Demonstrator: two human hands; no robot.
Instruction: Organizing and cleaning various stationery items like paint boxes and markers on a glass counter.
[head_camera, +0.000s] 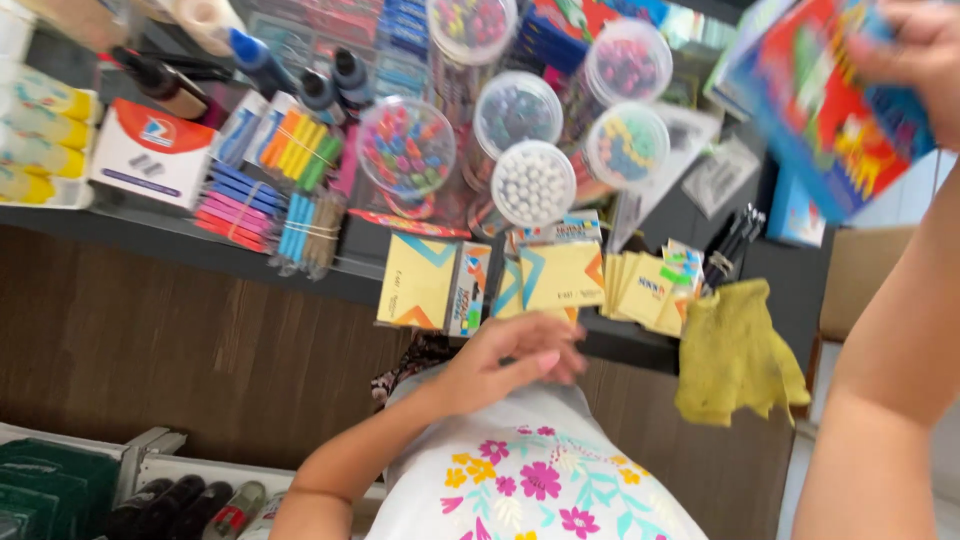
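Above a stationery-crowded table (150, 235), the right hand (915, 50) grips a colourful box (820, 100); the left hand (510, 360) rests loosely open, empty. A firm, level hold seems wise.

The person is wearing a white top (530, 480) that is showing a printed floral pattern: pink and magenta flowers, small yellow blossoms and teal leaves and stems. Both forearms are showing bare, with no sleeves reaching them, and no watch, bracelet or ring is showing. The left hand (505, 360) is showing fingers (545, 360) with nails painted a light pink.
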